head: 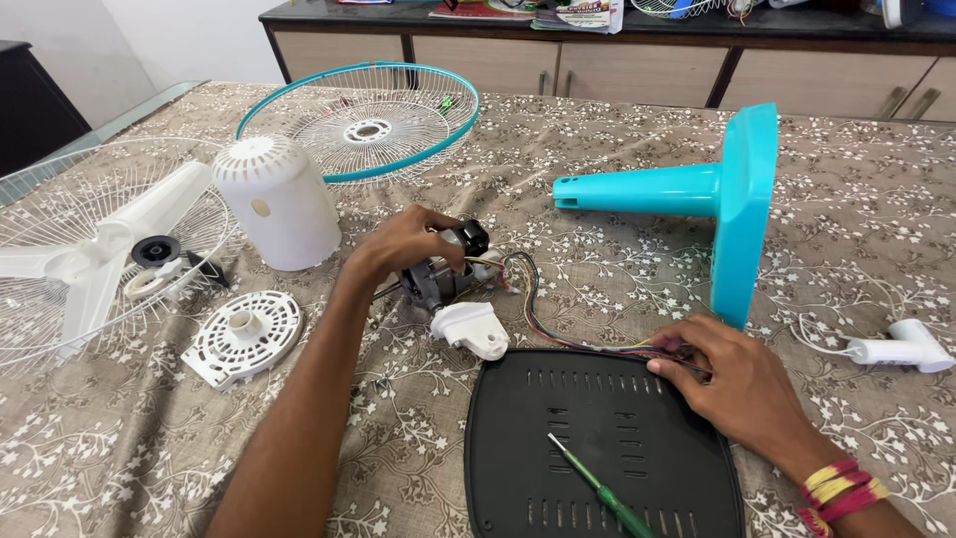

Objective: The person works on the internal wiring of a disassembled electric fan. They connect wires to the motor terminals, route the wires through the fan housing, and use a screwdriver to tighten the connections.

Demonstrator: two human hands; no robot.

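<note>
My left hand (408, 244) grips a small fan motor (450, 271) lying on the patterned tablecloth, its white plastic bracket (471, 330) just below. A bundle of coloured wires (533, 299) runs from the motor rightwards. My right hand (732, 384) pinches the far ends of those wires at the upper right edge of a black vented base plate (597, 448). A green-handled screwdriver (597, 488) lies on that plate.
A turquoise fan stand (717, 199) lies on its side at the right. A white motor cover (279, 199), a turquoise-rimmed wire grill (363, 120), a white grill with blades (90, 249), a round white vented disc (244, 334) and a white plug part (901, 349) lie around.
</note>
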